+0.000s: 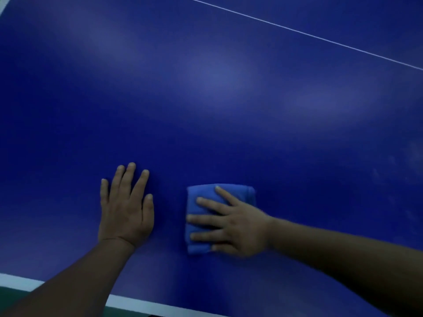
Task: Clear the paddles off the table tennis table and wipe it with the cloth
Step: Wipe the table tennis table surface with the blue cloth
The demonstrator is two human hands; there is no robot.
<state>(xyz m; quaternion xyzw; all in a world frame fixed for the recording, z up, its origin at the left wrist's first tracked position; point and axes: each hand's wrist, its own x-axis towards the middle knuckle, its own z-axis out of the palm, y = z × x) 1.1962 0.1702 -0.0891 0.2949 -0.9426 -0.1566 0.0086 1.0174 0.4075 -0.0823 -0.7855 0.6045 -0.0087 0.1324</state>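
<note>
The right hand (238, 225) is pressing flat, fingers spread, on the folded blue cloth (206, 197); the left hand (126, 209) is resting flat, fingers straight, on the table tennis table (206, 99).

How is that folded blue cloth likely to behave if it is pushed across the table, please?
The cloth looks soft and folded, so it would probably flop if lifted. Under the flat right hand it likely glides easily over the smooth table, though its layers may bunch.

The right hand (238, 227) presses the folded blue cloth (219, 216) flat on the bench (206, 99); at its 9 o'clock, the left hand (126, 211) rests flat.
</note>
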